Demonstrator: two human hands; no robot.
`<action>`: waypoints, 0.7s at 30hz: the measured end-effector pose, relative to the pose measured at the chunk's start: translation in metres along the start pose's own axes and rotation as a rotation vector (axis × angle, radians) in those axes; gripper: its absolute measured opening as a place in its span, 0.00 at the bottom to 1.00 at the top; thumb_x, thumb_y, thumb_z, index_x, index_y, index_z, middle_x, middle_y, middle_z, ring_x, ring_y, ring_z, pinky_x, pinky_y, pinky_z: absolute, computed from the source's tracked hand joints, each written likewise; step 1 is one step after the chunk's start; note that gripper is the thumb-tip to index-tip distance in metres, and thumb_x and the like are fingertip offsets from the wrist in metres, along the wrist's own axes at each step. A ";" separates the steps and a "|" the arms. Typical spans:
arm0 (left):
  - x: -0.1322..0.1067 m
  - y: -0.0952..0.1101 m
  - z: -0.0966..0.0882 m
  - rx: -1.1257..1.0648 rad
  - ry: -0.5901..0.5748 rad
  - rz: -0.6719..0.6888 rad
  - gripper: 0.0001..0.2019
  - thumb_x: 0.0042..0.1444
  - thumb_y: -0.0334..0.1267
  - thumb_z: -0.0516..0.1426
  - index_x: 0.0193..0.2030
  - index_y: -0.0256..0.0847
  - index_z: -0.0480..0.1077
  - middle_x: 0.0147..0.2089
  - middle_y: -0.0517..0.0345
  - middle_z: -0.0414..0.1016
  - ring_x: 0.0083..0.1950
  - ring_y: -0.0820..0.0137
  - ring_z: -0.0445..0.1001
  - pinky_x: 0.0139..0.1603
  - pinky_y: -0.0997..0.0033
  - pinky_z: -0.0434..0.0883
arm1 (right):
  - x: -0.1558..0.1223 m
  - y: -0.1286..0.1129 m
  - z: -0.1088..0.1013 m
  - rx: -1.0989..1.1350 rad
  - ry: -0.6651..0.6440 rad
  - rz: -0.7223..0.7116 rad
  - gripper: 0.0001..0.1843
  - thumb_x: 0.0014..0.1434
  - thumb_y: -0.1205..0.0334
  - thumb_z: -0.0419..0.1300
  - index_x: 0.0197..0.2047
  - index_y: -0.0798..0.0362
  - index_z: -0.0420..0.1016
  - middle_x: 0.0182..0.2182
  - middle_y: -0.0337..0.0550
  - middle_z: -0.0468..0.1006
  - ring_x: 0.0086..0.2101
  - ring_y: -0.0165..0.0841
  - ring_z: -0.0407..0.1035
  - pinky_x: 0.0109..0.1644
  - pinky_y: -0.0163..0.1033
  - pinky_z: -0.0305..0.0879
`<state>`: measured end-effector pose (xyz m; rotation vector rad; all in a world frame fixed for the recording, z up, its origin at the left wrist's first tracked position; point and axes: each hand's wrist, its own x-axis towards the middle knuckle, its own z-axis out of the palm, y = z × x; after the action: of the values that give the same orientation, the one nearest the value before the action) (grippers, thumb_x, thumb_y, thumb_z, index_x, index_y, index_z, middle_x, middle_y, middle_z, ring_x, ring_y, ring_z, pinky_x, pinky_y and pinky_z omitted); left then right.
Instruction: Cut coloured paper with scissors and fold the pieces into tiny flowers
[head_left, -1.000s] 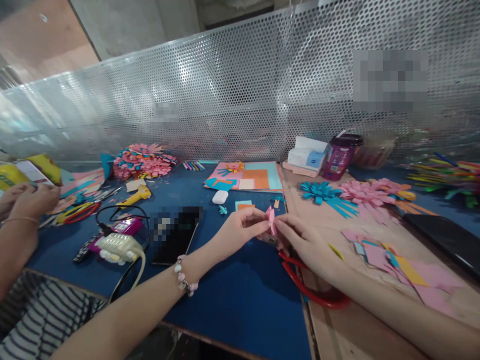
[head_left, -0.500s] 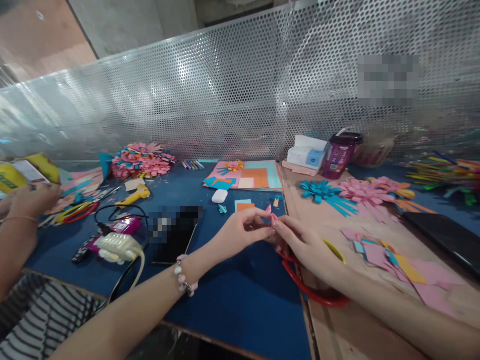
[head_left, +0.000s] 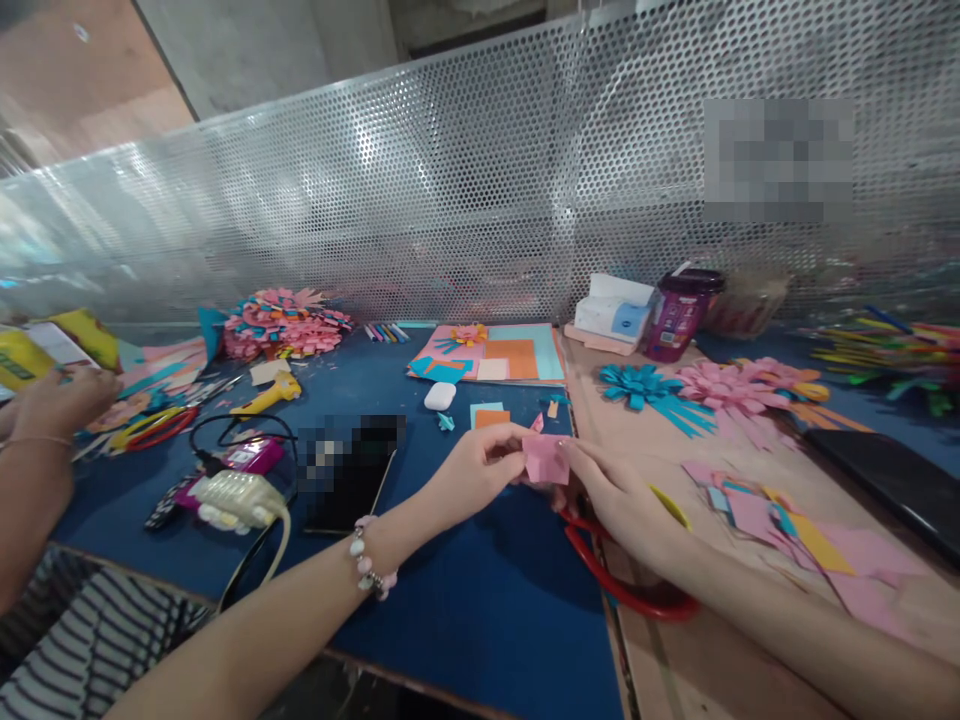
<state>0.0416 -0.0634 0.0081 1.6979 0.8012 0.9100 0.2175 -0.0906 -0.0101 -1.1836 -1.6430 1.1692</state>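
Between both hands is a small pink square of paper (head_left: 547, 460), lying flat toward me with faint creases. My left hand (head_left: 487, 462), with a beaded bracelet at the wrist, pinches its left edge. The fingers of my right hand (head_left: 611, 495) grip its upper right edge. Just beyond the square, a small folded pink paper piece (head_left: 538, 422) shows near my left fingertips. Beneath my right hand sit scissors with a red and yellow handle (head_left: 637, 597), partly covered by the hand. Small orange and light blue paper squares (head_left: 491, 416) lie past my left hand.
At left, another person's hand (head_left: 60, 405) is near a yellow pack. A phone (head_left: 352, 475), a cable adapter (head_left: 238, 492) and a yellow glue gun (head_left: 268, 395) lie on the blue table. Paper flowers (head_left: 637, 385), a purple cup (head_left: 679, 312) and paper scraps (head_left: 780, 525) stand or lie right.
The pink paper, which was a small folded shape between my fingertips, is now spread out as a flat square. My hands have shifted slightly apart around it.
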 end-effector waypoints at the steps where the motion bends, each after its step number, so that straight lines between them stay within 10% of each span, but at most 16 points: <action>1: 0.000 -0.001 0.000 0.009 0.016 0.000 0.12 0.52 0.30 0.51 0.41 0.37 0.73 0.33 0.56 0.73 0.31 0.74 0.68 0.35 0.73 0.66 | 0.000 0.000 0.000 -0.007 -0.004 -0.001 0.22 0.63 0.46 0.43 0.30 0.52 0.65 0.20 0.36 0.70 0.23 0.29 0.65 0.27 0.34 0.60; 10: 0.002 -0.002 -0.001 0.041 0.171 -0.022 0.10 0.52 0.30 0.50 0.36 0.37 0.73 0.31 0.59 0.70 0.30 0.75 0.66 0.33 0.75 0.66 | 0.000 0.001 -0.001 0.018 0.030 -0.009 0.14 0.60 0.48 0.52 0.37 0.51 0.66 0.22 0.33 0.70 0.21 0.26 0.62 0.25 0.31 0.60; 21: 0.002 -0.011 -0.002 0.094 0.095 -0.029 0.09 0.53 0.35 0.53 0.38 0.35 0.72 0.34 0.55 0.73 0.34 0.71 0.70 0.36 0.71 0.67 | -0.003 -0.003 0.000 -0.150 0.078 -0.127 0.11 0.61 0.54 0.51 0.32 0.51 0.64 0.24 0.36 0.68 0.26 0.28 0.65 0.29 0.33 0.60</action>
<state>0.0404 -0.0578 -0.0014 1.7301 0.9425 0.9516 0.2176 -0.0935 -0.0077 -1.1838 -1.7433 0.9232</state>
